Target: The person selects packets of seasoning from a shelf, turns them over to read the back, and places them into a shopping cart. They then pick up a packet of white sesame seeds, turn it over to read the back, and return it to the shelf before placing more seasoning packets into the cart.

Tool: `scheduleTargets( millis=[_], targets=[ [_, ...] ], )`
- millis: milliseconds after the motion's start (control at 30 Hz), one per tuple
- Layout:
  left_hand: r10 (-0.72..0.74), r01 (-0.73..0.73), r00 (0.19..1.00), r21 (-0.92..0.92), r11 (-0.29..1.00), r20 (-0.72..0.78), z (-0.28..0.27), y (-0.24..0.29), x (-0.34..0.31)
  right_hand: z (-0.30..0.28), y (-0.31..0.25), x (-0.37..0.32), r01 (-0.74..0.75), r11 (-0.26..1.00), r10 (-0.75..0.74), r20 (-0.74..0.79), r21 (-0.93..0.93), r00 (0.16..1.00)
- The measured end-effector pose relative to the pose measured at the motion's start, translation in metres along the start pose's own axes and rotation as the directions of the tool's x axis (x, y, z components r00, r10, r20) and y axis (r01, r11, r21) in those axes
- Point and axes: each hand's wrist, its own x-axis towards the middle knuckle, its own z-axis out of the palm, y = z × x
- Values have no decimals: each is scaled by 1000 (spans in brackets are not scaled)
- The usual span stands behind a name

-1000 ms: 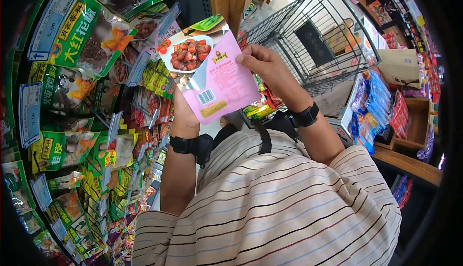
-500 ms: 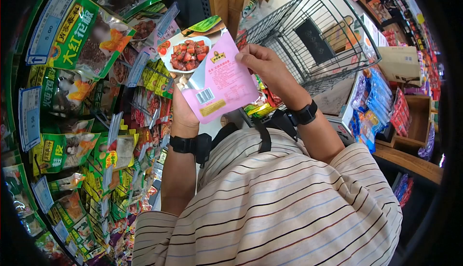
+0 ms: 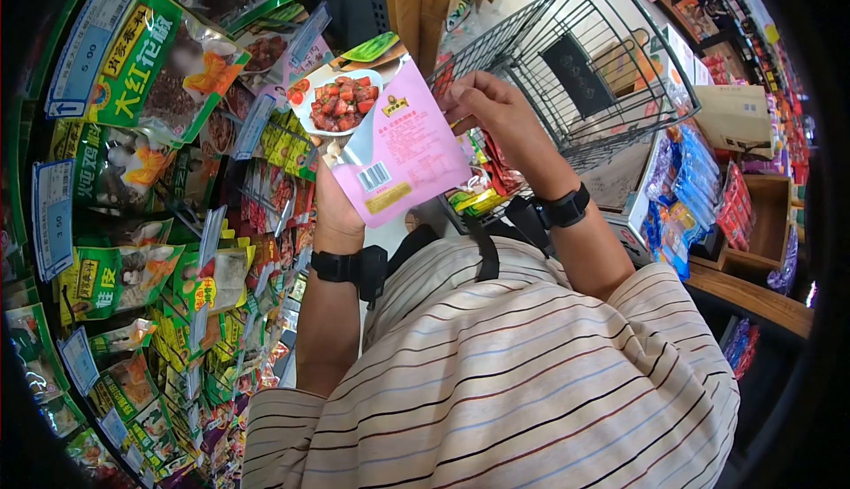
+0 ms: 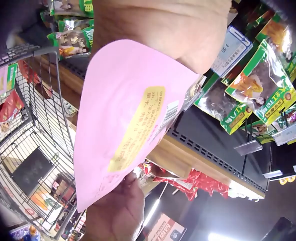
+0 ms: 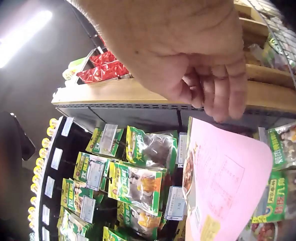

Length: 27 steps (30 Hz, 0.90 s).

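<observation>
A pink seasoning packet (image 3: 416,148) with a picture of braised meat cubes on a plate faces up in front of the person's body. The left hand (image 3: 336,205) grips it by its left lower edge, the fingers hidden behind it. In the left wrist view the packet (image 4: 123,125) bows across the palm. Just off the packet's right edge, the right hand (image 3: 496,112) has loosely curled fingers. The right wrist view shows those fingers (image 5: 220,93) holding nothing, above the packet's (image 5: 230,170) top edge.
Hanging green spice bags (image 3: 164,73) and price tags (image 3: 55,214) fill the shelf at the left. A black wire shopping cart (image 3: 575,73) stands ahead on the right. Blue and red packaged goods (image 3: 695,179) lie beside an opened cardboard box (image 3: 733,121) farther right.
The right hand has let go of the packet's right edge and drawn slightly away, its fingers curling. The packet has shifted a little to the left in the left hand.
</observation>
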Motion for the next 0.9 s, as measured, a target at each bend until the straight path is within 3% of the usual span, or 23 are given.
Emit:
scheduleTargets(
  millis=[33,200,333,533,633,733,800,833,900],
  targets=[
    [-15,17,999,-36,999,41,-2,1,0,1,-3,-1,18,1000,-18,-18,-14,1000],
    [90,-55,979,188,981,-185,0,2,0,13,-13,-4,115,991,-119,-43,-70,992],
    [134,-50,945,272,961,-298,3,0,4,20,-11,-2,105,983,-99,46,-154,994],
    [76,-56,989,153,987,-126,-11,8,-2,33,-8,-1,96,979,-85,67,-178,994],
    [94,-58,979,191,980,-181,-13,10,0,36,-3,1,85,976,-66,97,-203,993],
    [63,-45,992,155,987,-110,-14,10,3,44,0,1,101,955,-72,112,-279,991],
    [181,-80,951,364,928,-252,-13,5,8,51,4,2,174,909,-141,114,-379,983],
    [240,-112,932,415,903,-272,-25,6,9,52,8,5,98,938,-59,126,-333,990],
    [370,-161,888,571,805,-271,-34,3,7,59,14,9,103,945,-58,150,-312,987]
  ],
)
